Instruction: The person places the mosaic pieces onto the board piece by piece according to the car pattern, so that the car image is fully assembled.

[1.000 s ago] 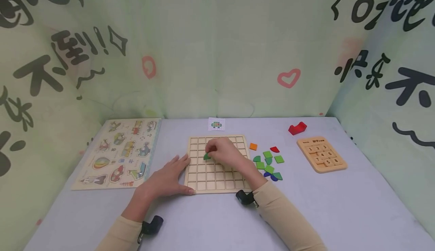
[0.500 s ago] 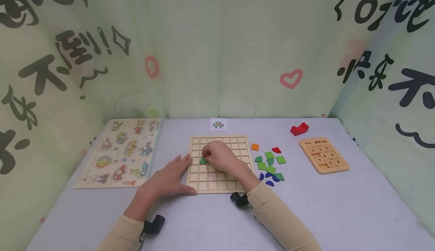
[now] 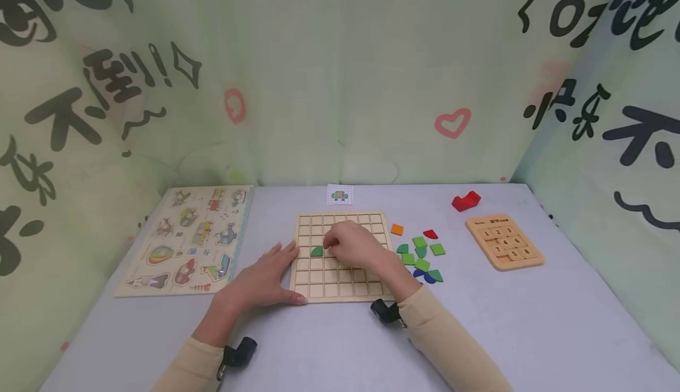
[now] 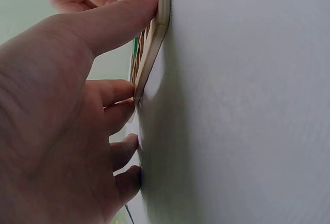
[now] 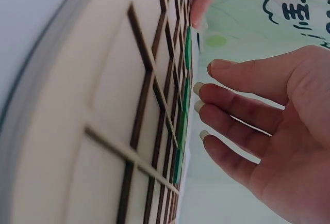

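Note:
A wooden grid board (image 3: 330, 277) lies in front of me. My left hand (image 3: 268, 277) rests at its left side, fingers spread and the thumb (image 4: 131, 15) on the front corner. In one cell on the left sits a green rounded piece (image 3: 316, 251). My right hand (image 3: 353, 244) hovers over the middle of the board, just right of that piece. In the right wrist view its fingers (image 5: 234, 118) are loosely bent, with nothing between them and the thumb. Green pieces (image 5: 187, 48) show along the grid there; the hand covers some of these cells in the head view.
Right of the board lie loose green squares (image 3: 408, 259), green and blue rounded pieces (image 3: 429, 278), an orange square (image 3: 396, 229) and a red piece (image 3: 430, 234). A pattern card (image 3: 339, 195) stands behind. Picture puzzle (image 3: 183, 241) left; number board (image 3: 503, 241) and red block (image 3: 466, 201) right.
The right hand has set the green piece it was pinching into a cell and let go. It has since drawn slightly right, off the piece. The left hand stays put.

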`<state>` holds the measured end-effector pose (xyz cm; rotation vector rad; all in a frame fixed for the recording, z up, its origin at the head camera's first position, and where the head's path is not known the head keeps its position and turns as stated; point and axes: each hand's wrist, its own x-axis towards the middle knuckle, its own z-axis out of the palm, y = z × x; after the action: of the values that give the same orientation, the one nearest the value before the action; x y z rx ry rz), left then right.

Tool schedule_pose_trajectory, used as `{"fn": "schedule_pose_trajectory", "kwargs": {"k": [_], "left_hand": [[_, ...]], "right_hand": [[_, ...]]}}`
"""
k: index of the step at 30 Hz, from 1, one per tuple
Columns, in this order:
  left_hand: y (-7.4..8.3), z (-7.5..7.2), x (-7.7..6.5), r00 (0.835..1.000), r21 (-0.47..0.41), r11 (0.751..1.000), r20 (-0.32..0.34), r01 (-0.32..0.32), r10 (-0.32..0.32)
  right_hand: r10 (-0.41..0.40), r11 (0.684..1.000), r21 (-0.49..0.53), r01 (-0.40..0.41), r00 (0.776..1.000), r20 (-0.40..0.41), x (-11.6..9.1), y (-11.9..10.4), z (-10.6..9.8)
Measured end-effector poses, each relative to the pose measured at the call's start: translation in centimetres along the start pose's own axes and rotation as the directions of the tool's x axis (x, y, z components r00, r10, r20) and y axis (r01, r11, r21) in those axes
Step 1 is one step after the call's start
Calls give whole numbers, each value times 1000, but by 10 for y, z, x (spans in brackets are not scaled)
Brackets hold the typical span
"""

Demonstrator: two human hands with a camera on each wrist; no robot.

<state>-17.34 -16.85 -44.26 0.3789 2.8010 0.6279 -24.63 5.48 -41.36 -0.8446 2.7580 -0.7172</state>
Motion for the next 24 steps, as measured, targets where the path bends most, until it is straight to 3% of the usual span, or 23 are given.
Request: {"fn": "schedule_pose_trajectory", "kwargs": {"k": [24], "left_hand": [[0, 1, -1, 1000, 13, 1000, -14, -15, 16]], "right_hand": [[176, 984, 31, -174, 980, -90, -55, 70, -38]]}}
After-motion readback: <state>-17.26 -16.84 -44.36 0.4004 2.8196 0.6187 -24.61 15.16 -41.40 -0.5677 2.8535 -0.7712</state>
